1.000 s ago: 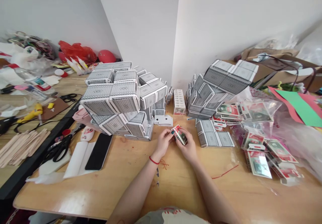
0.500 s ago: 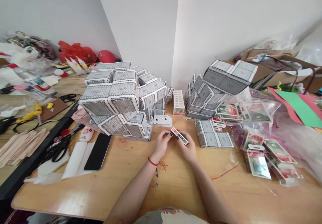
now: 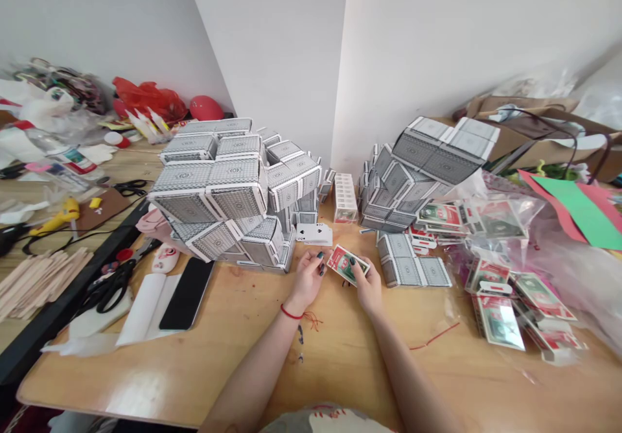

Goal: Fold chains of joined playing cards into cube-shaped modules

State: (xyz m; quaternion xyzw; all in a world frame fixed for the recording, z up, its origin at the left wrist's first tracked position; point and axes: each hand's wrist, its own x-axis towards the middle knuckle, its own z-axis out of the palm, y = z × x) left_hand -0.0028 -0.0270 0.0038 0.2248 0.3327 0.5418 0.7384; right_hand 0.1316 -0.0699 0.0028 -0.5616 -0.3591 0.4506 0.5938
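A red and green playing card box [image 3: 343, 263] is gripped in my right hand [image 3: 369, 288], its printed broad face turned up and the thumb lying across it. Just left of the box, my left hand [image 3: 305, 282] is closed, with thumb and fingertips drawn together. Whether anything small is in that pinch is hidden. Beyond my hands a few loose playing cards [image 3: 313, 233] lie face up, a two of spades on top. Stacked blocks covered in grey card backs rise in a left structure [image 3: 233, 190] and a right structure [image 3: 418, 167]. A smaller card-covered piece [image 3: 413, 264] lies right of my right hand.
Several card boxes [image 3: 500, 319] and clear plastic wrap cover the right side. At left are a phone [image 3: 187, 293], black scissors [image 3: 114, 284], wooden sticks [image 3: 41, 284] and a yellow glue gun [image 3: 58, 218]. A row of boxes [image 3: 345, 199] stands by the wall.
The card box has turned from its narrow side to show its broad face. My left hand has come off it and moved slightly left; the right hand keeps hold.
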